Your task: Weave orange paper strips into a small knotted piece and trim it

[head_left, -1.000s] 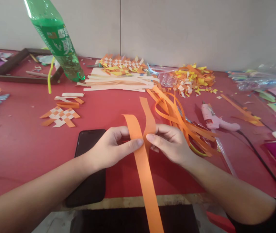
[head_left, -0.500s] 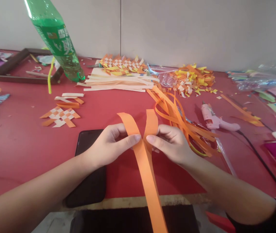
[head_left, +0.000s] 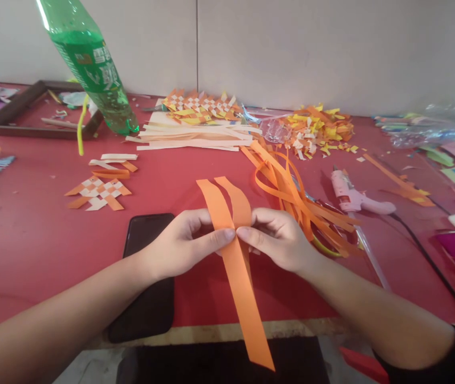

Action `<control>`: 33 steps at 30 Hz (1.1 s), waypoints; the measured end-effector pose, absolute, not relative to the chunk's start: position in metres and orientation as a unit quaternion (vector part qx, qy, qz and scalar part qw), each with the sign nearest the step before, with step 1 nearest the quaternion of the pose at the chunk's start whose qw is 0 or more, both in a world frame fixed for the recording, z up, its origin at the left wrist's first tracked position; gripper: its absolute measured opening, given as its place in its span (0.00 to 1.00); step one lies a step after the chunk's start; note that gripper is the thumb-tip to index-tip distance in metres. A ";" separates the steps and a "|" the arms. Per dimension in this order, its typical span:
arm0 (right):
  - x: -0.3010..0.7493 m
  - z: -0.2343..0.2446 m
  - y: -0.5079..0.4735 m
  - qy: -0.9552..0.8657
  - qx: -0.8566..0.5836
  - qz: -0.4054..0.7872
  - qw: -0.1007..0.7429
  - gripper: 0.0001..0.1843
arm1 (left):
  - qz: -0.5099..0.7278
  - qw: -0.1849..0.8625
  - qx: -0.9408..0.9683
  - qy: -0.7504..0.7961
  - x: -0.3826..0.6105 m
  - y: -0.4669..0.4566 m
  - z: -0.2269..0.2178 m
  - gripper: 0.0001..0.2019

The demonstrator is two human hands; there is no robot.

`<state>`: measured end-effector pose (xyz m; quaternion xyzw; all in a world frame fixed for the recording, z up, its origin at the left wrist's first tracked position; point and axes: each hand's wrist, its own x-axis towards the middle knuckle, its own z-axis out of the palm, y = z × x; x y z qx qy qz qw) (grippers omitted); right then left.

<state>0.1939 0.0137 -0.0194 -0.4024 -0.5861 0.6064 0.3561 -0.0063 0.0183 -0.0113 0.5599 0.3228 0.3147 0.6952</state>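
Two long orange paper strips [head_left: 240, 277] cross over each other in front of me, above the table's front edge. My left hand [head_left: 195, 237] pinches the strip on the left between thumb and fingers. Close beside it, my right hand [head_left: 273, 234] pinches the other strip [head_left: 237, 205], whose upper end curves up and to the left. The two thumb tips nearly touch at the crossing. A black phone [head_left: 147, 298] lies under my left wrist. Left of it is a small woven piece [head_left: 98, 193] of orange and cream paper.
A pile of loose orange strips [head_left: 291, 186] lies right of my hands, over scissors [head_left: 327, 248]. Beyond are a pink glue gun [head_left: 355, 197], cream strips [head_left: 195, 138] and paper scraps [head_left: 319, 125]. A green bottle [head_left: 95, 74] leans by a dark frame [head_left: 11, 129].
The strips' upper ends have come closer together, the right one swinging left. Their lower ends have risen, so the slanted tip now shows. Both hands have drawn slightly nearer each other.
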 end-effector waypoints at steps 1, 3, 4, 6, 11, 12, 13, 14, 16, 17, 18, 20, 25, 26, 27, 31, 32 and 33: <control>0.193 -0.019 0.014 -0.592 -0.402 0.598 0.361 0.16 | 0.319 0.691 0.559 0.330 -0.006 0.018 -0.012 0.11; 0.193 -0.018 0.013 -0.597 -0.404 0.589 0.366 0.16 | 0.323 0.684 0.558 0.342 -0.006 0.018 -0.012 0.11; 0.193 -0.018 0.013 -0.597 -0.407 0.585 0.368 0.16 | 0.324 0.683 0.556 0.345 -0.006 0.018 -0.013 0.12; 0.193 -0.019 0.014 -0.598 -0.410 0.579 0.373 0.16 | 0.329 0.688 0.546 0.346 -0.006 0.018 -0.013 0.11; 0.192 -0.019 0.015 -0.593 -0.402 0.573 0.398 0.13 | 0.338 0.714 0.505 0.347 -0.007 0.018 -0.015 0.13; 0.193 -0.019 0.015 -0.588 -0.403 0.576 0.399 0.13 | 0.333 0.721 0.498 0.349 -0.007 0.017 -0.015 0.14; 0.193 -0.019 0.015 -0.582 -0.407 0.581 0.398 0.14 | 0.326 0.727 0.493 0.351 -0.007 0.017 -0.015 0.14; 0.193 -0.020 0.015 -0.575 -0.412 0.587 0.394 0.14 | 0.315 0.731 0.492 0.351 -0.007 0.017 -0.014 0.15; 0.194 -0.022 0.014 -0.558 -0.420 0.602 0.387 0.15 | 0.294 0.731 0.505 0.352 -0.008 0.018 -0.013 0.15; 0.195 -0.023 0.014 -0.551 -0.417 0.612 0.385 0.16 | 0.286 0.725 0.517 0.354 -0.007 0.018 -0.012 0.13; 0.196 -0.024 0.014 -0.546 -0.409 0.623 0.382 0.16 | 0.283 0.718 0.528 0.355 -0.007 0.018 -0.011 0.12; 0.196 -0.025 0.013 -0.538 -0.384 0.651 0.373 0.16 | 0.287 0.707 0.540 0.357 -0.006 0.018 -0.010 0.10; 0.196 -0.022 0.013 -0.542 -0.390 0.655 0.353 0.15 | 0.321 0.699 0.534 0.351 -0.005 0.019 -0.010 0.09; 0.196 -0.021 0.013 -0.547 -0.401 0.647 0.350 0.15 | 0.324 0.699 0.532 0.352 -0.005 0.019 -0.011 0.09; 0.196 -0.020 0.013 -0.552 -0.409 0.639 0.347 0.16 | 0.325 0.698 0.531 0.352 -0.005 0.019 -0.011 0.10; 0.195 -0.019 0.014 -0.566 -0.411 0.619 0.356 0.15 | 0.327 0.699 0.526 0.357 -0.005 0.019 -0.011 0.10; 0.195 -0.018 0.014 -0.566 -0.411 0.616 0.361 0.15 | 0.330 0.699 0.523 0.359 -0.004 0.019 -0.012 0.10; 0.195 -0.018 0.014 -0.564 -0.414 0.613 0.366 0.15 | 0.334 0.699 0.518 0.362 -0.004 0.019 -0.012 0.10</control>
